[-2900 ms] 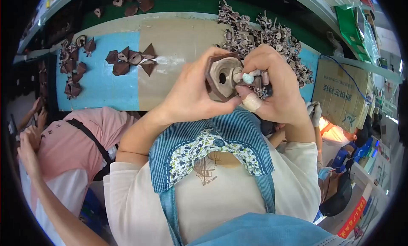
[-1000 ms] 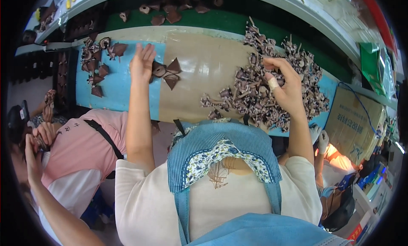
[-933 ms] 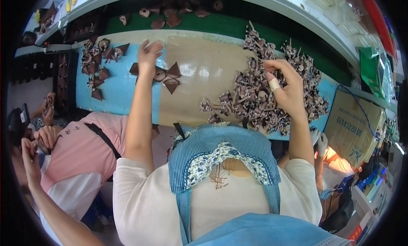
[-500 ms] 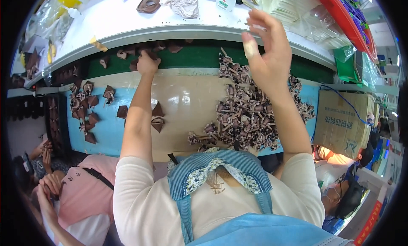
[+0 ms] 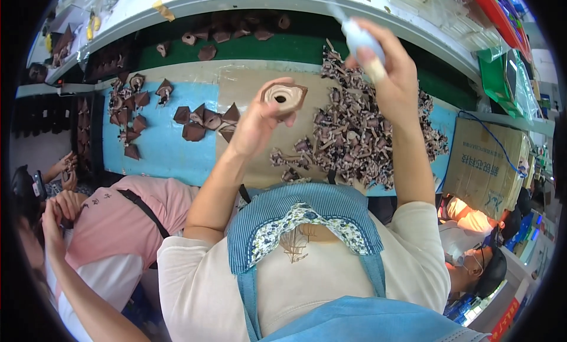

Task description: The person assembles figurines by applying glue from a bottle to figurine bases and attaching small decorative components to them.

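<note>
My left hand (image 5: 260, 119) is closed round a brown, faceted hollow piece (image 5: 284, 99), its paler inside with a dark hole turned up. To the right and higher, my right hand (image 5: 390, 59) grips a small white squeeze bottle (image 5: 361, 42) with a thin nozzle; motion blurs it. The bottle and the piece are apart. Beneath my right forearm spreads a big heap of small brown-and-pink figures (image 5: 348, 126). Left of my left hand, a cluster of brown pointed pieces (image 5: 193, 131) lies on the table.
More brown pieces (image 5: 221, 35) line the green strip below the white shelf (image 5: 224, 1). Figures with brown tops (image 5: 121, 115) stand at the left. A cardboard box (image 5: 487, 165) is at the right. People sit close on both sides, one in a pink top (image 5: 142, 218).
My left hand has come back from the green strip and now holds a brown piece. My right hand, empty before, now has the squeeze bottle. The whole view has shifted.
</note>
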The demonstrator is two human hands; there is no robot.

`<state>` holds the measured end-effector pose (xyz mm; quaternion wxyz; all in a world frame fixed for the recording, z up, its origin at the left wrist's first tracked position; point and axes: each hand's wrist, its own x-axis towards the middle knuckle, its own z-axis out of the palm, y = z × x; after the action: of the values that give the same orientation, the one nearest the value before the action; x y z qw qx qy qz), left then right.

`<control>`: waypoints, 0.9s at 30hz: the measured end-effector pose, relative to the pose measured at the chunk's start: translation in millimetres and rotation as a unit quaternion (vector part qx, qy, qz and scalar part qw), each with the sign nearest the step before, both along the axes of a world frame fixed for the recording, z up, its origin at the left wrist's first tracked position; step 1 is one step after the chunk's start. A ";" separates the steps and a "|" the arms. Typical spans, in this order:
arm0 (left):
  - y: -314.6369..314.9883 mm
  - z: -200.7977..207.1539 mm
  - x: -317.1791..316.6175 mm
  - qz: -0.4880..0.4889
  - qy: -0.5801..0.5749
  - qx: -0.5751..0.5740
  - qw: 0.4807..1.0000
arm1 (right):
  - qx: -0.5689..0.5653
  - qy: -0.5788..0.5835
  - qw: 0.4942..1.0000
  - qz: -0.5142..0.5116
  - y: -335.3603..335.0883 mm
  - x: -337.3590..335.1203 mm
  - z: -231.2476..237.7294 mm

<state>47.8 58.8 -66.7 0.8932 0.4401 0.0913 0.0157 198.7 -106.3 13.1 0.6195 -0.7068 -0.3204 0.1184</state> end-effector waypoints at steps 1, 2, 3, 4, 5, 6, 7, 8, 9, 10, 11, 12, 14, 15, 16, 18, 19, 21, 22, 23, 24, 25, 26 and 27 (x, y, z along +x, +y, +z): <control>-4.5 0.2 -5.4 -0.025 -0.056 -0.023 0.998 | -0.024 -0.017 0.999 0.023 -15.5 -11.5 4.0; -12.1 6.8 -11.5 -0.027 -0.054 -0.025 0.998 | -0.048 -0.034 0.997 0.045 -29.9 -21.6 7.9; -22.9 19.4 -17.3 -0.021 -0.062 0.035 0.997 | -0.037 -0.032 0.997 0.053 -42.7 -32.7 10.0; -30.9 30.6 -23.0 -0.014 -0.068 0.095 0.993 | -0.042 0.002 0.999 0.030 -51.3 -46.9 19.1; -35.4 36.1 -28.2 -0.028 -0.007 0.107 0.994 | -0.071 -0.075 0.994 0.036 -60.5 -52.1 25.0; -39.8 40.8 -30.6 -0.032 -0.006 0.106 0.994 | -0.100 -0.151 0.983 0.040 -68.8 -56.2 30.9; -44.4 44.9 -32.5 -0.031 -0.035 0.151 0.987 | -0.101 -0.149 0.983 0.037 -72.4 -62.4 37.2; -47.4 48.9 -34.4 -0.030 -0.065 0.196 0.978 | -0.108 -0.199 0.973 0.050 -75.0 -68.3 43.5; -47.6 52.5 -35.3 -0.050 -0.102 0.221 0.969 | -0.116 -0.248 0.960 0.061 -77.0 -73.3 48.9; -49.7 55.8 -36.4 -0.053 -0.102 0.221 0.968 | -0.116 -0.247 0.960 0.058 -78.3 -77.8 53.0; -52.5 58.9 -37.6 -0.055 -0.094 0.181 0.977 | -0.120 -0.264 0.955 0.058 -78.8 -82.1 56.5; -55.7 60.5 -39.4 -0.055 -0.087 0.140 0.985 | -0.125 -0.281 0.950 0.059 -79.0 -85.7 59.2; -60.9 58.3 -44.0 -0.059 -0.078 0.142 0.985 | -0.118 -0.288 0.949 0.055 -79.2 -90.6 63.0; -63.2 59.3 -45.6 -0.055 -0.075 0.148 0.985 | -0.120 -0.305 0.943 0.058 -79.7 -92.0 64.7; -65.0 60.2 -46.9 -0.051 -0.072 0.154 0.984 | -0.122 -0.321 0.937 0.062 -80.0 -93.4 65.8; -67.5 61.5 -48.4 -0.051 -0.066 0.149 0.985 | -0.125 -0.330 0.933 0.065 -80.2 -96.0 66.8; -67.8 62.1 -49.0 -0.050 -0.060 0.144 0.987 | -0.128 -0.338 0.930 0.068 -80.0 -97.1 67.1; -67.2 63.3 -49.3 -0.049 -0.058 0.152 0.985 | -0.131 -0.343 0.928 0.064 -79.1 -99.1 68.3; -66.9 63.8 -49.2 -0.048 -0.057 0.161 0.984 | -0.134 -0.347 0.926 0.060 -78.6 -99.8 68.5; -66.5 64.5 -49.1 -0.049 -0.057 0.160 0.984 | -0.135 -0.346 0.927 0.059 -78.3 -100.2 68.4; -65.9 65.5 -48.6 -0.052 -0.053 0.159 0.985 | -0.138 -0.346 0.926 0.060 -77.8 -100.3 68.4; -65.3 65.9 -48.2 -0.055 -0.048 0.157 0.985 | -0.142 -0.345 0.926 0.061 -77.1 -100.4 68.5; -64.7 65.7 -48.0 -0.056 -0.048 0.156 0.985 | -0.143 -0.344 0.926 0.060 -75.6 -100.2 68.8; -64.6 65.1 -48.0 -0.050 -0.045 0.159 0.985 | -0.142 -0.351 0.923 0.064 -73.8 -99.4 69.1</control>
<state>-0.2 -5.8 -1.7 0.8147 0.5793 0.0258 0.0052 99.3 -180.1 82.2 0.3517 -0.7613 -0.5419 -0.0542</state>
